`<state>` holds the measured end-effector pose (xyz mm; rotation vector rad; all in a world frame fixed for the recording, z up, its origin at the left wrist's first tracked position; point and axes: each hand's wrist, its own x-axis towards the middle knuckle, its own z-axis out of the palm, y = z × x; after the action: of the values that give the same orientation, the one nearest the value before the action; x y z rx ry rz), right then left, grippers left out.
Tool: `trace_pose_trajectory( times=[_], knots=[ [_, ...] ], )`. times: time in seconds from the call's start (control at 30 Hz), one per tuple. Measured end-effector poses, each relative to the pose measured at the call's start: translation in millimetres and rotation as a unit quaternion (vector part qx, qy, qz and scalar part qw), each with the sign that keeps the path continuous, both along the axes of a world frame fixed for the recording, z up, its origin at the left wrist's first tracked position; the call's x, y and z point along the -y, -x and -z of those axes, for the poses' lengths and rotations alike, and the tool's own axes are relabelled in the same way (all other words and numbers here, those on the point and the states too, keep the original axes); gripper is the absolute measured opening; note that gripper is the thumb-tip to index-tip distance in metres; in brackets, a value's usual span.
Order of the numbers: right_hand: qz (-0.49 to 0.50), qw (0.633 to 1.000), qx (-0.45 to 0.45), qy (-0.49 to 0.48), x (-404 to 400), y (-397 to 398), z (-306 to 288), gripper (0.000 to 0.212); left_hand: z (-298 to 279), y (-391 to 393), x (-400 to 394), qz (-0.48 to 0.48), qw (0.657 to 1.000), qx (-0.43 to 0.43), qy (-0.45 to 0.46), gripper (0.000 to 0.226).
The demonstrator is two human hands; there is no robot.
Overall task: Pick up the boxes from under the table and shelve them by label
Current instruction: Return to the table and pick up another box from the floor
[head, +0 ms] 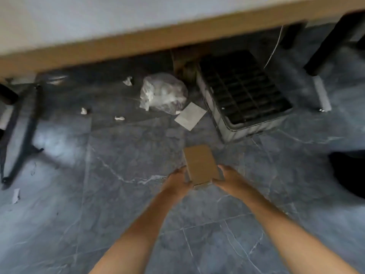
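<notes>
Small cardboard box (201,166) sits centre frame, gripped btwn both hands over the grey marble-look floor (98,224), near side of the table edge (138,43). Left hand (177,181) clasps its left side, right hand (230,178) its right; fingers wrapped on the box. Beyond: black gridded crate (243,89) at right, crumpled plastic bag (163,93) w/ white paper sheet (190,115) beside it. Image blurred; no label legible.

There is one view only, from the head. It looks forward and steeply down on the floor (98,194), with the bench (118,46) edge across the top. Both hands are near, in the lower middle.
</notes>
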<state>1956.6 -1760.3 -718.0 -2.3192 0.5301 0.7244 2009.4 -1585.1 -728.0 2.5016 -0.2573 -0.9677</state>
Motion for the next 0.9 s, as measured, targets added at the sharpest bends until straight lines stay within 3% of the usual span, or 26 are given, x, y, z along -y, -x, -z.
trace_pose_trajectory(
  times=[0.23,0.43,0.7,0.9],
  knots=[
    [0.009,0.999,0.043,0.016,9.4,-50.0,169.3,0.079,180.7,-53.8,18.7,-0.025,0.999,0.024,0.025,0.064],
    [0.083,0.994,0.067,-0.024,20.8,-69.6,238.1,0.085,251.2,-75.8,32.3,-0.081,0.995,-0.023,0.051,0.077],
    [0.141,0.985,0.078,-0.057,7.7,-64.2,219.1,0.072,228.2,-61.7,37.2,-0.109,0.991,-0.033,0.064,0.081],
    [0.149,0.984,0.077,-0.06,-10.5,-35.3,111.5,0.068,124.6,-28.8,17.7,-0.136,0.986,-0.049,0.077,0.079]
  ],
)
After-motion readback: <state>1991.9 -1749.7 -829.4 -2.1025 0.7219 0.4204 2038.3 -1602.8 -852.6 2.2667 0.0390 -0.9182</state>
